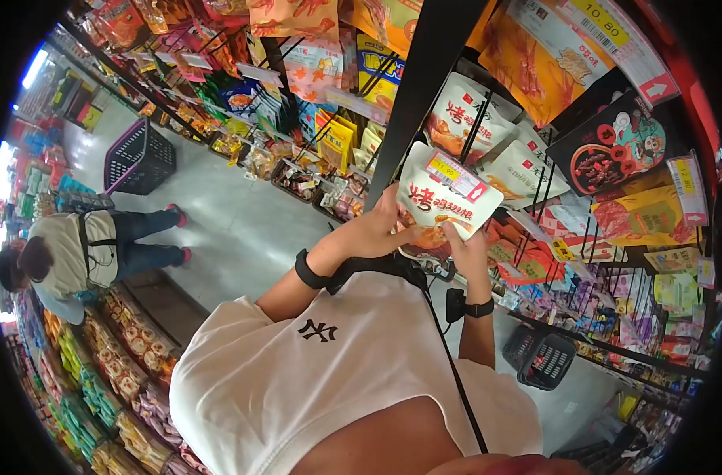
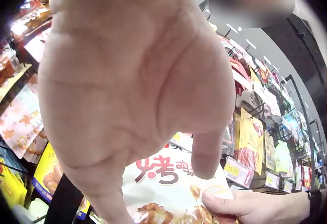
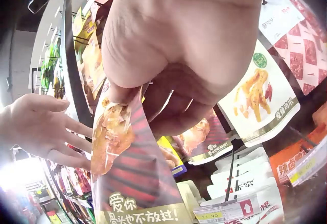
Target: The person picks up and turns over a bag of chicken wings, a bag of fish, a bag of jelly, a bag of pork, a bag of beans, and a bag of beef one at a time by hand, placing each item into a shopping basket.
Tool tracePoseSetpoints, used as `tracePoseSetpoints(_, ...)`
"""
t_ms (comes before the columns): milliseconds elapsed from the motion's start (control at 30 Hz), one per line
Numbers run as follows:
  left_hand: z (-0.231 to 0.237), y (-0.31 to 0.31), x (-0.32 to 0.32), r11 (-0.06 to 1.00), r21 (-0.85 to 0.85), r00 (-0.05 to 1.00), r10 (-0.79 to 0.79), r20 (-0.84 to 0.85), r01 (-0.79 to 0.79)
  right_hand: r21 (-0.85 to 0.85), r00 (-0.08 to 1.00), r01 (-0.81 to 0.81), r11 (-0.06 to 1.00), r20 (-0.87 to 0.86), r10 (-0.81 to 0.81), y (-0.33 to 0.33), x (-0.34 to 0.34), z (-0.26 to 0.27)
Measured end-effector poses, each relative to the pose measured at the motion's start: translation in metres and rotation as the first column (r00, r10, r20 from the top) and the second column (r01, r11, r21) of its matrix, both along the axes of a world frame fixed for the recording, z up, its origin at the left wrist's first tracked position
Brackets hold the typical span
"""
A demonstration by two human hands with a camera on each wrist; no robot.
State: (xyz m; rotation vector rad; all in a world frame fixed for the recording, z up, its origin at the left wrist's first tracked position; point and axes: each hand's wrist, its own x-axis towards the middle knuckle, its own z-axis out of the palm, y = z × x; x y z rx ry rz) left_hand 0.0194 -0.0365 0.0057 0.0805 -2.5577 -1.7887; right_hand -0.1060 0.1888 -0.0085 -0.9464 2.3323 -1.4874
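A white and dark-red roast chicken snack pouch is in front of me, its printed face and chicken picture turned toward me. My right hand pinches its edge, thumb on the front and fingers behind, as the right wrist view of the pouch shows. My left hand is at the opposite edge. Its fingers look straight in the right wrist view, with the fingertips right at the pouch's side. A shelf price tag overlaps the pouch's top in the head view.
Similar white pouches hang on hooks behind. A black post divides the racks. To the right hang more snack bags. Shopping baskets stand on the floor, one purple-handled, one dark. Another person stands at the left shelves.
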Motion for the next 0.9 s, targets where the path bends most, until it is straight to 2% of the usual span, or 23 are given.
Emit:
tracePoseSetpoints(67, 0.004, 0.0, 0.0, 0.995, 0.1, 0.999, -0.029, 0.026, 0.027, -0.015, 1.0, 0.021, 1.0, -0.023, -0.021, 0.0, -0.006, -0.001)
tracePoseSetpoints(133, -0.003, 0.003, -0.007, 0.998, 0.052, 0.996, -0.018, -0.084, 0.022, -0.021, 0.999, 0.048, 0.999, -0.022, -0.049, 0.0, -0.01, -0.005)
tracePoseSetpoints(300, -0.013, 0.003, -0.016, 1.0, -0.008, 0.987, 0.019, -0.157, -0.02, -0.026, 0.991, 0.11, 0.994, 0.086, -0.107, -0.006, -0.018, -0.005)
tracePoseSetpoints(400, -0.022, -0.002, -0.021, 0.995, 0.099, 0.987, 0.007, -0.16, 0.009, -0.047, 0.984, 0.152, 0.987, 0.101, -0.147, -0.014, -0.015, -0.004)
tracePoseSetpoints(467, -0.013, -0.01, -0.019, 0.974, 0.218, 0.996, -0.054, -0.065, 0.067, -0.038, 0.977, 0.187, 0.982, 0.11, -0.182, -0.017, -0.014, -0.003)
tracePoseSetpoints(567, -0.006, -0.009, -0.019, 0.978, 0.193, 0.997, -0.081, 0.003, 0.079, -0.027, 0.962, 0.247, 0.969, 0.131, -0.242, -0.019, -0.013, -0.004)
tracePoseSetpoints(667, -0.019, -0.011, -0.027, 0.997, 0.074, 0.999, -0.032, -0.044, 0.035, 0.019, 0.949, 0.275, 0.961, 0.156, -0.274, -0.023, -0.012, -0.001)
tracePoseSetpoints(767, -0.034, -0.011, -0.032, 1.0, -0.001, 1.0, -0.017, -0.02, 0.017, 0.046, 0.936, 0.315, 0.948, 0.149, -0.319, -0.025, -0.017, -0.011)
tracePoseSetpoints(900, -0.031, -0.012, -0.029, 0.992, -0.124, 1.0, -0.022, 0.015, 0.023, 0.05, 0.919, 0.375, 0.926, 0.109, -0.378, -0.03, -0.03, -0.025)
